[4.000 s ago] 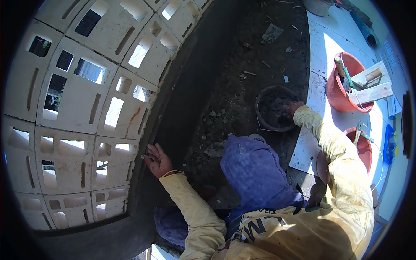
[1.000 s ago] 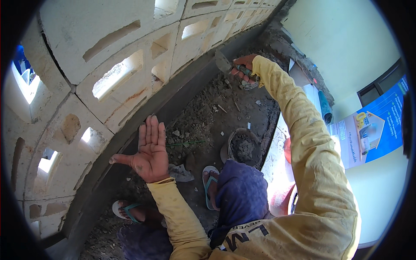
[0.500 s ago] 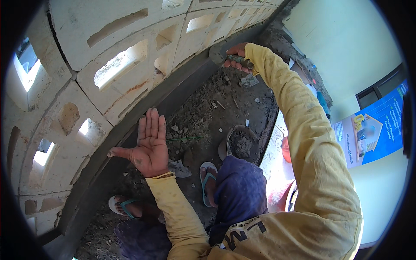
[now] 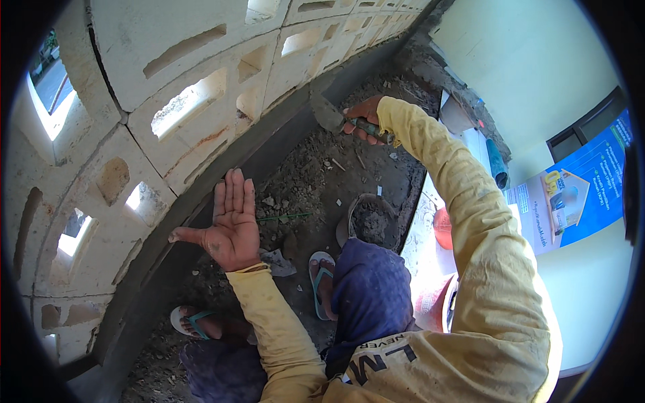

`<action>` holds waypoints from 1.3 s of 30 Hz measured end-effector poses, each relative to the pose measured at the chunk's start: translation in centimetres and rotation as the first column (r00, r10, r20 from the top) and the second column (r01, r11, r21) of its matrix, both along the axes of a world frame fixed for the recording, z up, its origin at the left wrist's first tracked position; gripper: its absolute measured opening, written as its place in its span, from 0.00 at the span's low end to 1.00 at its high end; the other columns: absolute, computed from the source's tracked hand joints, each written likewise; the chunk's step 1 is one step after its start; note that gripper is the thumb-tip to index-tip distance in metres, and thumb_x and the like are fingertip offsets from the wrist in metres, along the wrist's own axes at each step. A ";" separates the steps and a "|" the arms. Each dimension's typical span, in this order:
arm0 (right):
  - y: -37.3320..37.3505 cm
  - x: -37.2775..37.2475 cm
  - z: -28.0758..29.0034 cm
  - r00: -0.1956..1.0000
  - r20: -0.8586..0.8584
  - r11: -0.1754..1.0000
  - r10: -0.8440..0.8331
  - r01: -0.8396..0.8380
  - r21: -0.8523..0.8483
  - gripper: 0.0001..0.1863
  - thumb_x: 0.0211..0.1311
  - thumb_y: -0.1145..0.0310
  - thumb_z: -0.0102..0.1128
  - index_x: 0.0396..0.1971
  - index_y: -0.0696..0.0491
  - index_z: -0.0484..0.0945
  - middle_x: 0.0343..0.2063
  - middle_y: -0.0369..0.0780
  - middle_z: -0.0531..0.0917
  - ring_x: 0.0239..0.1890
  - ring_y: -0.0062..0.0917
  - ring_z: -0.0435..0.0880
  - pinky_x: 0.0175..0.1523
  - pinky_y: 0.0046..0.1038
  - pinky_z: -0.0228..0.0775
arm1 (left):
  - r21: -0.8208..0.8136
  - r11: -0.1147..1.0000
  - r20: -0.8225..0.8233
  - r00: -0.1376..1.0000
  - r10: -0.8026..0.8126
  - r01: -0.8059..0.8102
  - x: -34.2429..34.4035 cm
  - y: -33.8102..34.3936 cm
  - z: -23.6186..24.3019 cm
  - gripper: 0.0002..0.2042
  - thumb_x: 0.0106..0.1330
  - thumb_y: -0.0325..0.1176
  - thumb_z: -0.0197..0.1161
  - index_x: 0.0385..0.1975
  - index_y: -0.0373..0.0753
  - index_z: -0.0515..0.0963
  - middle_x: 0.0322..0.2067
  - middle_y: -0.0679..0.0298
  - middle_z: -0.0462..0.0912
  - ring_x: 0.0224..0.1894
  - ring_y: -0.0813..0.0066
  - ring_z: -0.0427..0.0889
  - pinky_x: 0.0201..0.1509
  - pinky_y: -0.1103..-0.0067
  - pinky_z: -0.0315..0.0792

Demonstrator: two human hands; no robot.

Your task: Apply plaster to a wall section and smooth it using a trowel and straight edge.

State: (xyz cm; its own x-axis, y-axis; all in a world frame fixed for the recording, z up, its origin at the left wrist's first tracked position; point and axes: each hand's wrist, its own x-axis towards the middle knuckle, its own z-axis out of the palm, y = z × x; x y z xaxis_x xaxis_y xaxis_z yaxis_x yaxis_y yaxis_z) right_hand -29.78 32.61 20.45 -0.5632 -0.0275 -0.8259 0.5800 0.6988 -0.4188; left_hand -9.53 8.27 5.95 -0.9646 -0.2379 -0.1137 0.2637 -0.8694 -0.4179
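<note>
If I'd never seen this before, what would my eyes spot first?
Probably the pale wall full of holes, filling the upper left. Next, the open left hand, palm showing, near the wall's dark base, and the right hand gripping a trowel farther along it. A bright blue-and-white banner also stands out on the right.

Head cam: wide fisheye, worn on head, left of pair. Looks steeply down over wearer's yellow shirt (image 4: pixel 470 363), lower right. Left hand (image 4: pixel 233 232) left of centre, right hand (image 4: pixel 365 110) above centre, both near. Openwork block wall (image 4: pixel 124 43) close, edges bowed, upper left; pale wall (image 4: pixel 531 60) farther, upper right.
</note>
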 end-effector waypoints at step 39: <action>24.2 18.2 -27.1 0.478 -0.048 0.376 0.877 -0.620 0.689 0.18 0.56 0.61 0.47 0.49 0.39 0.71 0.52 0.43 0.70 0.50 0.40 0.75 0.50 0.40 0.70 | -0.218 0.973 -0.038 0.997 0.062 -0.069 -0.2 2.0 -0.4 0.49 0.48 0.67 0.54 0.65 0.40 0.46 0.66 0.50 0.42 0.68 0.50 0.42 0.69 0.51 0.34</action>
State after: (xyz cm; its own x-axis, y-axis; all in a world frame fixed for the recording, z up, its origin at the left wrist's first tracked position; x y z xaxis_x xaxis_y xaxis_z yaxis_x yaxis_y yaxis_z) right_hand -11.62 56.83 -6.64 -0.7658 -0.2571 -0.5894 -0.4167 0.8965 0.1504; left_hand -9.73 10.31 5.56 -0.9482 -0.3169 -0.0221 0.3134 -0.9219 -0.2278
